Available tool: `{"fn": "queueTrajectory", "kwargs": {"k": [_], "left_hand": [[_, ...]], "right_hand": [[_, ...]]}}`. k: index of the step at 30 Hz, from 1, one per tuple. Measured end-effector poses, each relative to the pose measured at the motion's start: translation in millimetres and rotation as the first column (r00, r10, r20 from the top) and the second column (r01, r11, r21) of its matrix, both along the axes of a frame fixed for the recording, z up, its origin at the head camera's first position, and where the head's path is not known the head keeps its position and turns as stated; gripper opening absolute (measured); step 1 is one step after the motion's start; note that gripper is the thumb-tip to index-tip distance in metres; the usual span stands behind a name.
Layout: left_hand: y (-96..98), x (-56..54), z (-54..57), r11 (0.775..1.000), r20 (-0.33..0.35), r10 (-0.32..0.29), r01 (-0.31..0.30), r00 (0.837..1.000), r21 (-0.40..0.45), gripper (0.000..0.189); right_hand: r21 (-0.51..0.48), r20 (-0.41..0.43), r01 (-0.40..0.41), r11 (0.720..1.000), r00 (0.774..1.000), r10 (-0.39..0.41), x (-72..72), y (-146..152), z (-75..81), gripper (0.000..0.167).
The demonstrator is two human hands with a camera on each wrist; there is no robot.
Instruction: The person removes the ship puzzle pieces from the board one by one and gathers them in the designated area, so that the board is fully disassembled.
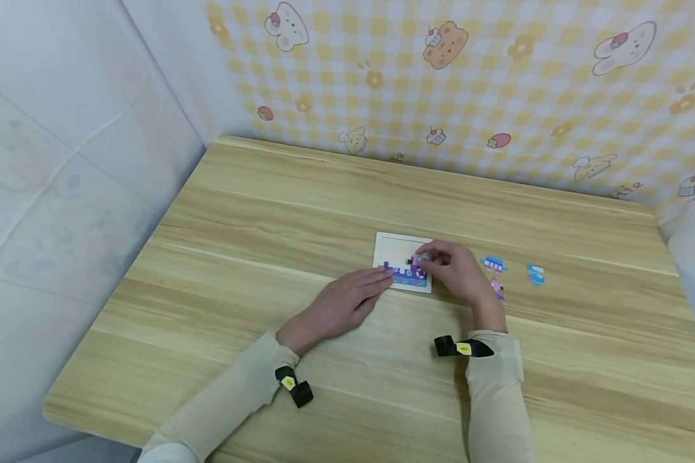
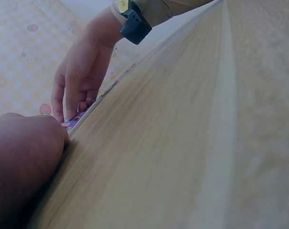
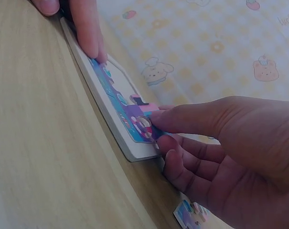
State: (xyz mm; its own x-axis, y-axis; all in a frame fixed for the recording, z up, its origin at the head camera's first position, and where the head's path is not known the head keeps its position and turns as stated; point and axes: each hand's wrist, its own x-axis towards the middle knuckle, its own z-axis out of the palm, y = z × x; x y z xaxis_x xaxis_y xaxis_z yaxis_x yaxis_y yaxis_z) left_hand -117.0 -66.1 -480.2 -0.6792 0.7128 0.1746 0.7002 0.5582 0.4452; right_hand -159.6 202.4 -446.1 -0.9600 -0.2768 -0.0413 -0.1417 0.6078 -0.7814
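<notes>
A white-bordered jigsaw puzzle tray [image 1: 395, 249] lies mid-table, its lower part filled with purple and blue pieces. My left hand [image 1: 350, 301] rests at its lower left, straight fingertips on the assembled pieces. On the tray's right side my right hand [image 1: 454, 270] pinches a pink and purple puzzle piece [image 1: 415, 260] between thumb and fingers. In the right wrist view, the right thumb lies on this puzzle piece [image 3: 145, 108] beside the filled strip, and the other fingers curl by the tray's edge. The fingers partly cover the piece.
To the right of the tray lie loose puzzle pieces: a blue one [image 1: 494, 263], a pink one [image 1: 497, 288] and a blue-and-white one [image 1: 536, 274]. A yellow checked cloth [image 1: 376, 109] hangs behind the wooden table [image 1: 255, 212].
</notes>
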Motion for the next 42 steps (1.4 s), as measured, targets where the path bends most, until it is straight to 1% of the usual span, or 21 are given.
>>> {"fn": "queueTrajectory", "kwargs": {"k": [7,12,17,22,26,28,31,34,38,40,42], "left_hand": [[0.2,-0.9,-0.5,1.0,-0.008,0.002,-0.002,1.0,0.008,0.044],[0.0,-1.8,-0.7,1.0,-0.008,-0.004,0.004,1.0,0.015,0.044],[0.9,-1.4,0.9,1.0,-0.016,-0.001,0.002,1.0,0.027,0.043],[0.7,2.0,-0.1,1.0,-0.017,-0.004,0.004,1.0,0.026,0.042],[-1.2,1.6,0.4,1.0,-0.03,-0.003,0.004,1.0,0.025,0.042],[-2.3,0.8,1.4,1.0,-0.04,-0.004,0.005,0.999,0.027,0.042],[-4.5,0.2,2.1,0.999,-0.048,-0.003,0.005,0.999,0.033,0.042],[-5.9,0.2,3.1,0.999,-0.037,0.0,0.001,0.999,0.041,0.042],[-4.5,0.3,2.4,0.999,-0.026,-0.002,0.003,1.0,0.05,0.041],[-3.1,0.3,1.5,0.999,-0.023,-0.003,0.004,1.0,0.048,0.041],[-1.7,0.6,1.0,0.999,-0.019,-0.003,0.004,1.0,0.042,0.042]], "right_hand": [[-0.037,0.031,0.016,0.999,0.999,-0.015,-0.7,3,-0.3,0.017],[-0.061,0.059,0.055,0.997,0.997,-0.051,-1.0,5,-2.7,0.019],[-0.109,0.084,0.097,0.989,0.993,-0.088,1.7,11,3.1,0.025],[-0.136,0.068,0.138,0.981,0.989,-0.13,14.7,28,11.5,0.03],[-0.16,0.04,0.181,0.97,0.983,-0.177,31.2,54,18.1,0.03],[-0.168,0.028,0.206,0.964,0.978,-0.205,40.5,70,18.9,0.03],[-0.188,0.027,0.255,0.949,0.967,-0.254,54.6,98,16.3,0.03],[-0.176,0.032,0.324,0.929,0.946,-0.324,67.6,124,14.3,0.027],[-0.153,0.109,0.419,0.895,0.907,-0.406,81.4,155,13.9,0.021],[-0.133,0.148,0.448,0.884,0.891,-0.429,86.3,167,13.1,0.018],[-0.115,0.181,0.464,0.878,0.879,-0.441,89.8,176,12.0,0.018]]}}
